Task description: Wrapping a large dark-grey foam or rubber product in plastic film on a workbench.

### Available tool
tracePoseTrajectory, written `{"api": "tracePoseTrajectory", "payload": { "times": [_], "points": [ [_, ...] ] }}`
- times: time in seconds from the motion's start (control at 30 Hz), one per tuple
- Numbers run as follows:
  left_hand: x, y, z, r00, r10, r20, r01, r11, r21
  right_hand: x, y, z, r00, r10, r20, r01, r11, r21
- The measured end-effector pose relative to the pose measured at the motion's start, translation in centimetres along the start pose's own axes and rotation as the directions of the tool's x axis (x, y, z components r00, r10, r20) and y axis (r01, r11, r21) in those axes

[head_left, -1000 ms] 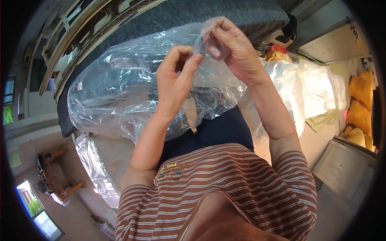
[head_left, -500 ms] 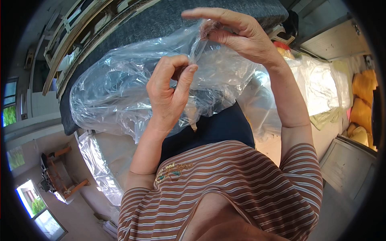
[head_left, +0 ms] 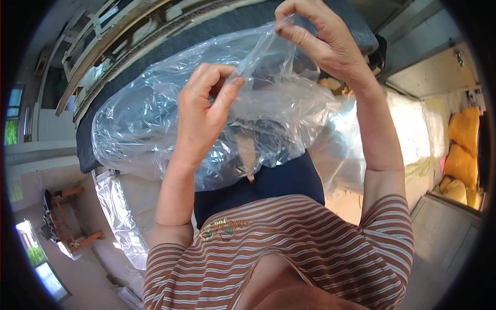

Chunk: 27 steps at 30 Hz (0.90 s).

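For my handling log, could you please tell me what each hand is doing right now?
Left hand: closed, pinching clear plastic film.
Right hand: closed, pinching the same clear plastic film.

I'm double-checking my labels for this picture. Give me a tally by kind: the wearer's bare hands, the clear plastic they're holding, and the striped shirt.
Bare hands (left hand and right hand): 2
Clear plastic sheeting, pinched by both: 1
Striped shirt: 1
Total: 4
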<state>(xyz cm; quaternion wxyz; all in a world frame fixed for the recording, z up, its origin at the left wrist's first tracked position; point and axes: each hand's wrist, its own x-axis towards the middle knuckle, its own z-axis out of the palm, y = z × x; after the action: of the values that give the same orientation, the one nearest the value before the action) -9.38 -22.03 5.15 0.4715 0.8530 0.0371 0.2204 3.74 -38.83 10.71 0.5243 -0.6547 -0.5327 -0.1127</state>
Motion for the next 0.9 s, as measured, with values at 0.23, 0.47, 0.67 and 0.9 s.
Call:
{"api": "tracePoseTrajectory", "payload": {
  "times": [0.23,0.47,0.67,0.9],
  "points": [
    [9.5,-7.5,-2.6,0.965,0.193,-0.178,-0.16,0.97,0.184,2.2,14.3,7.3,0.843,0.503,-0.191,-0.432,0.844,0.319],
    [14.8,-16.4,-1.7,0.917,0.077,-0.392,0.011,0.976,0.217,4.4,21.4,12.4,0.809,0.359,-0.466,-0.436,0.898,-0.065],
    [17.1,-16.5,-1.7,0.882,0.003,-0.471,0.167,0.933,0.32,6.0,23.0,13.4,0.774,0.353,-0.525,-0.514,0.835,-0.197],
    [17.5,-15.7,-2.7,0.932,-0.038,-0.36,0.279,0.711,0.645,6.2,22.9,13.7,0.702,0.313,-0.64,-0.627,0.697,-0.348]
  ]
}}
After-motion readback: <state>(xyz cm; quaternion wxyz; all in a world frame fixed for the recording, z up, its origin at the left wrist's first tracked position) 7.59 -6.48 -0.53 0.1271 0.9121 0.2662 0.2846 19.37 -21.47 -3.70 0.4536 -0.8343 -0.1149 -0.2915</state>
